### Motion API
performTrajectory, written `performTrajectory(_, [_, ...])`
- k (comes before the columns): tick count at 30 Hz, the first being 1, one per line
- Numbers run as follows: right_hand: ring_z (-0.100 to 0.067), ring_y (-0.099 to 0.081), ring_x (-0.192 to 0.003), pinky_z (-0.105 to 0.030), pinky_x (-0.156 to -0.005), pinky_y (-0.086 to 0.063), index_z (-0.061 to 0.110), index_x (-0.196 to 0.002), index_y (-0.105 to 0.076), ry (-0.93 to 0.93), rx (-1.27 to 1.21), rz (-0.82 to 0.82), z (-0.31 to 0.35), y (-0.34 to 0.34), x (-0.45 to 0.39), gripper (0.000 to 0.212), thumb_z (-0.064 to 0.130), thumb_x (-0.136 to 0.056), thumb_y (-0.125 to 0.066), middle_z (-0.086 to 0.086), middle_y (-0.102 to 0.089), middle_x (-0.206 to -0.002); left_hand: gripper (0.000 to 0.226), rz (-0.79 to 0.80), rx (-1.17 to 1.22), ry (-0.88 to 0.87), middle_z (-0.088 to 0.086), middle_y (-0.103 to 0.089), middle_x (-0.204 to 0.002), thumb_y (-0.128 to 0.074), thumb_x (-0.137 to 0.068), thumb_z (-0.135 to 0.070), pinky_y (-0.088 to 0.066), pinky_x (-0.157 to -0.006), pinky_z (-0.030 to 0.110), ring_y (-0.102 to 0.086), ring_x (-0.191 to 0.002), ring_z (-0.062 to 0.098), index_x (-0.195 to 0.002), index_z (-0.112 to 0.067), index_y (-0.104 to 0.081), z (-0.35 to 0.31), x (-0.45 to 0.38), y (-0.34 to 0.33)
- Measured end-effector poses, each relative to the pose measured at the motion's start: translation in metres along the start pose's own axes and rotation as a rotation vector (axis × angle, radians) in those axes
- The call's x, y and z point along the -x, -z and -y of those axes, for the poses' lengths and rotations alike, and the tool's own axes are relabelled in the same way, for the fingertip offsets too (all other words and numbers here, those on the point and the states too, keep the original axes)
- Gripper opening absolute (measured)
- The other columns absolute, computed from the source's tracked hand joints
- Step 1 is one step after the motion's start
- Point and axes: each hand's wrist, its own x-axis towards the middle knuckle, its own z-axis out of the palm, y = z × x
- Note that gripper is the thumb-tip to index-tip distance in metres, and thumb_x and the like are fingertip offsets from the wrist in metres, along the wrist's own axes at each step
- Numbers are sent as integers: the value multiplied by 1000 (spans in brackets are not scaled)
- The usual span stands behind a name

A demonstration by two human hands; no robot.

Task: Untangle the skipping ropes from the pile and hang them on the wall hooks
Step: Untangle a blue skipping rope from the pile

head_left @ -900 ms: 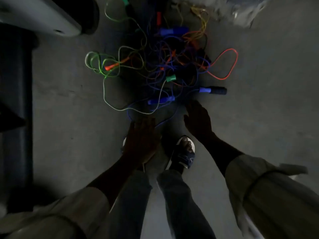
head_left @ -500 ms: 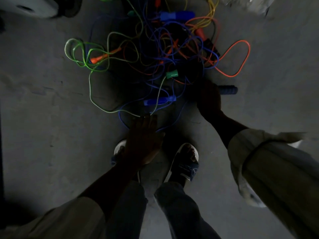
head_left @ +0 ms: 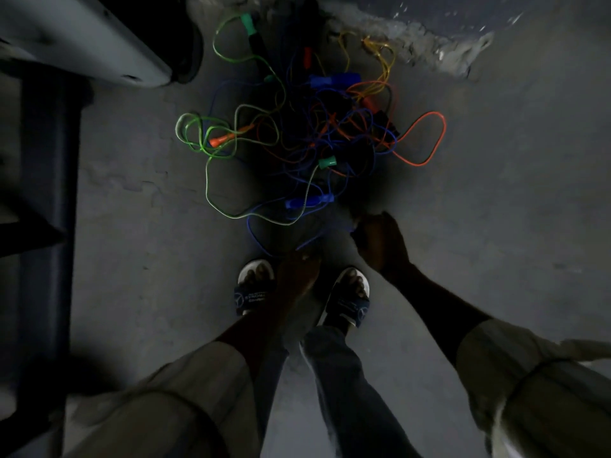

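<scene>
A tangled pile of skipping ropes (head_left: 330,133) lies on the concrete floor in dim light. A green rope (head_left: 198,137) loops out to the left and an orange rope (head_left: 426,140) to the right. A blue handle (head_left: 307,203) rests at the near edge of the pile, with a green handle (head_left: 327,162) just beyond it. My right hand (head_left: 380,239) is closed in a fist just right of the pile's near edge, gripping a dark handle with a blue end. My left hand (head_left: 297,272) hangs with its fingers apart over a blue rope loop (head_left: 261,242). No wall hooks are in view.
My feet in sandals (head_left: 254,289) stand just short of the pile. A pale grey curved object (head_left: 82,38) fills the upper left, and a dark frame (head_left: 49,193) runs down the left side. Rubble (head_left: 413,38) lines the far edge.
My right hand reached to the black and blue handle at the pile's right, closed on it and pulled it back towards me. My left hand drew back slightly.
</scene>
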Motion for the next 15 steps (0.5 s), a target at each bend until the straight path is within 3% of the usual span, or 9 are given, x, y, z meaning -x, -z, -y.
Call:
performTrajectory(2, [-36,-67,-79,-44,-81,-49,6,-125,-63,-27,-144,-54,26,24,27,43,23,-86,-66,-8,-72,-82,46,43,197,97,9,-62,-117,-38,-105,-29,-50,-67,17,-61,-104,27,-139,-1,-48,-18,32,5])
performTrajectory(4, [-32,-67,-72,-41,-70,-50,11,-108,-67,-44,-319,-128,54,46,62,26,25,-86,-67,-6,-71,-75,41,3,339,158,4,-56,-95,-28,-108,-19,-47,-46,13,-54,-79,16,-139,2,-43,-33,66,8])
performTrajectory(6, [-30,-69,-73,-39,-68,-53,13,-94,-66,-74,-457,-141,82,74,93,21,32,-85,-63,-6,-72,-76,35,-47,421,190,2,-59,-93,-32,-107,-29,-49,-51,17,-55,-75,12,-127,-9,-53,-48,99,19])
performTrajectory(8, [-28,-69,-76,-41,-70,-55,13,-96,-66,-101,-541,-130,105,102,120,29,39,-84,-60,-5,-73,-80,36,-35,445,179,1,-69,-97,-46,-98,-47,-50,-63,23,-64,-76,11,-108,-17,-63,-40,109,29])
performTrajectory(11, [-22,-70,-77,-42,-68,-58,17,-94,-67,-97,-605,-116,135,147,163,20,34,-84,-72,-1,-74,-83,27,-76,596,151,-2,-66,-69,-42,-102,-28,-45,-49,19,-60,-50,7,-99,-9,-60,-67,163,50])
performTrajectory(13, [-19,-70,-79,-43,-68,-59,23,-95,-68,-103,-619,-111,152,180,188,18,35,-83,-74,3,-75,-87,22,-111,679,145,12,-66,-81,-45,-99,-18,-49,-53,25,-63,-59,20,-94,-4,-62,-101,226,67])
performTrajectory(15, [-16,-70,-81,-42,-70,-59,24,-99,-68,-104,-615,-114,167,214,211,19,35,-84,-75,5,-75,-90,18,-101,741,114,26,-64,-100,-52,-95,-10,-55,-64,35,-63,-75,30,-102,1,-64,-119,275,82])
